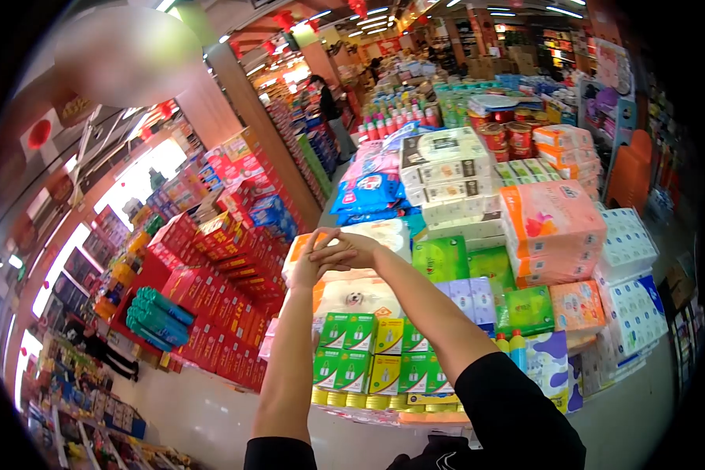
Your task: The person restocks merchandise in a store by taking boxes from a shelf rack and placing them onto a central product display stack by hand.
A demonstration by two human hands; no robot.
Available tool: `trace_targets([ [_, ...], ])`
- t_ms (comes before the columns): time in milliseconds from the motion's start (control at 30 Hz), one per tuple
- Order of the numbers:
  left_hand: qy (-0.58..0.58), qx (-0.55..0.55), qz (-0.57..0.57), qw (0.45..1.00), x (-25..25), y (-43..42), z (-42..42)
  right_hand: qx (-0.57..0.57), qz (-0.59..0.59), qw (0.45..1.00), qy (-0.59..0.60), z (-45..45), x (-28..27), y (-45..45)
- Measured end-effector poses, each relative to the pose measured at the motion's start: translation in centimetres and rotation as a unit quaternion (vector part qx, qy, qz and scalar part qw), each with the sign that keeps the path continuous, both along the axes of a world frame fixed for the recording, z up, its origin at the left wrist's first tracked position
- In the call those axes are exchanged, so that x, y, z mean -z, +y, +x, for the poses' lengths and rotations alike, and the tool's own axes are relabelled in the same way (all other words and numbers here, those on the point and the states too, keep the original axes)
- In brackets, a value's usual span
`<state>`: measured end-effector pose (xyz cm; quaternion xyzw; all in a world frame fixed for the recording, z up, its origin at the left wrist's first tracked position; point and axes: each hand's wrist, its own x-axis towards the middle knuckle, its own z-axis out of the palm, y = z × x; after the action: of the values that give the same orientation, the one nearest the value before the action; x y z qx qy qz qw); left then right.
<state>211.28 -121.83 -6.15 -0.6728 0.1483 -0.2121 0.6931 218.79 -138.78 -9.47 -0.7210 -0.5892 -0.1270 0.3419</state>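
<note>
Both arms reach out over the stacked goods with the hands joined. My left hand (309, 264) meets my right hand (354, 251), and their fingers are laced and closed together. No item shows between them. Below and behind the hands lie white and orange tissue packs (358, 296), one with a dog's face. Nearer to me stand green and yellow boxes with a padlock-like picture (348, 368), between my forearms. Green tissue packs (440, 258) lie to the right of my right wrist. I cannot tell whether the hands touch the packs beneath.
Red boxes (211, 313) are piled on the left, with teal bundled packs (158, 317) beside them. Pink tissue packs (552, 227) rise on the right. A person (333, 117) stands in the aisle beyond, and another person (106, 351) is at the far left. Pale floor (188, 415) runs below.
</note>
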Motion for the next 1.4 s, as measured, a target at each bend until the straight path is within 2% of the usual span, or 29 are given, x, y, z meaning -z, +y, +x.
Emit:
trace_targets([
  [67,0.031,-0.013,-0.017,0.999,-0.5,0.1,-1.1,0.011,-0.003,0.994,0.106,-0.8,-0.1,0.5],
  [167,0.072,-0.047,-0.02,0.996,-1.4,0.9,-2.3,-0.084,0.083,0.987,0.108,0.6,1.5,2.8],
  [200,0.079,-0.058,-0.012,0.995,-1.7,1.4,-2.6,-0.023,0.074,0.99,-0.119,0.7,1.6,3.4],
  [267,0.056,-0.097,-0.001,0.994,-1.7,2.1,-3.1,-0.055,0.04,0.991,0.117,-2.4,-1.7,3.2],
  [333,0.054,-0.071,-0.033,0.995,-3.3,2.9,-4.6,-0.048,0.008,0.975,0.215,-4.6,-5.1,3.4],
  [367,0.053,-0.057,-0.047,0.996,-4.2,3.5,-5.4,-0.06,0.013,0.99,0.126,-3.0,-4.2,4.7],
  [400,0.062,-0.07,-0.034,0.995,-5.7,3.9,-6.7,-0.083,0.065,0.994,-0.04,-0.7,-2.7,6.7],
  [433,0.071,-0.082,-0.021,0.994,-7.5,4.2,-8.2,-0.049,0.081,0.966,-0.242,-1.1,-4.3,7.5],
  [467,0.082,-0.095,-0.008,0.992,-8.9,4.7,-9.5,-0.011,0.094,0.897,-0.432,-1.9,-5.5,8.5],
  [567,0.086,-0.043,-0.033,0.995,-10.2,9.3,-12.8,-0.032,0.094,0.918,-0.383,-5.7,-6.5,12.8],
  [633,0.087,-0.015,-0.04,0.995,-11.1,12.6,-16.3,-0.032,0.081,0.905,-0.417,-10.3,-8.1,14.9],
  [733,0.064,-0.05,-0.05,0.995,-11.7,17.7,-22.8,-0.049,0.043,0.919,-0.389,-16.0,-9.5,21.0],
  [767,0.085,-0.043,-0.091,0.991,-11.9,19.8,-25.2,-0.038,0.075,0.848,-0.523,-17.8,-9.9,22.9],
  [833,0.068,-0.027,-0.087,0.994,-11.8,24.1,-30.4,-0.091,0.091,0.897,-0.423,-21.9,-9.3,27.9],
  [900,0.051,-0.023,-0.093,0.994,-11.7,27.8,-36.7,-0.132,0.078,0.923,-0.353,-26.4,-8.2,33.3],
  [1000,0.076,-0.096,-0.119,0.985,-9.8,34.3,-46.8,-0.068,0.067,0.843,-0.529,-36.5,-7.4,39.9],
  [1033,0.067,-0.138,-0.116,0.981,-8.9,36.3,-50.7,-0.095,0.061,0.877,-0.467,-39.4,-6.7,42.5],
  [1067,0.044,-0.191,-0.176,0.965,-7.9,37.9,-54.6,-0.122,0.06,0.905,-0.403,-42.4,-6.1,45.1],
  [1133,-0.01,-0.297,-0.294,0.908,-6.1,39.5,-62.9,-0.051,-0.043,0.96,-0.271,-50.1,-6.4,47.9],
  [1167,-0.024,-0.241,-0.326,0.914,-4.1,42.1,-68.4,0.042,0.166,0.969,-0.18,-51.9,-3.2,51.8],
  [1200,-0.033,-0.295,-0.335,0.894,-2.5,44.0,-74.0,0.203,0.069,0.943,-0.254,-54.6,-2.3,54.6],
  [1267,-0.052,-0.403,-0.341,0.848,0.0,46.8,-85.8,-0.013,0.001,0.932,-0.363,-58.0,-3.7,57.3],
  [1333,-0.196,-0.462,-0.397,0.768,2.6,47.5,-96.4,-0.06,0.009,0.95,-0.307,-62.4,-3.1,62.5],
  [1367,-0.238,-0.489,-0.431,0.721,2.8,45.9,-100.6,-0.042,0.0,0.955,-0.293,-65.3,-3.1,64.3],
  [1400,-0.238,-0.516,-0.43,0.702,3.5,45.2,-104.6,-0.013,-0.012,0.945,-0.327,-68.5,-3.0,66.1],
])
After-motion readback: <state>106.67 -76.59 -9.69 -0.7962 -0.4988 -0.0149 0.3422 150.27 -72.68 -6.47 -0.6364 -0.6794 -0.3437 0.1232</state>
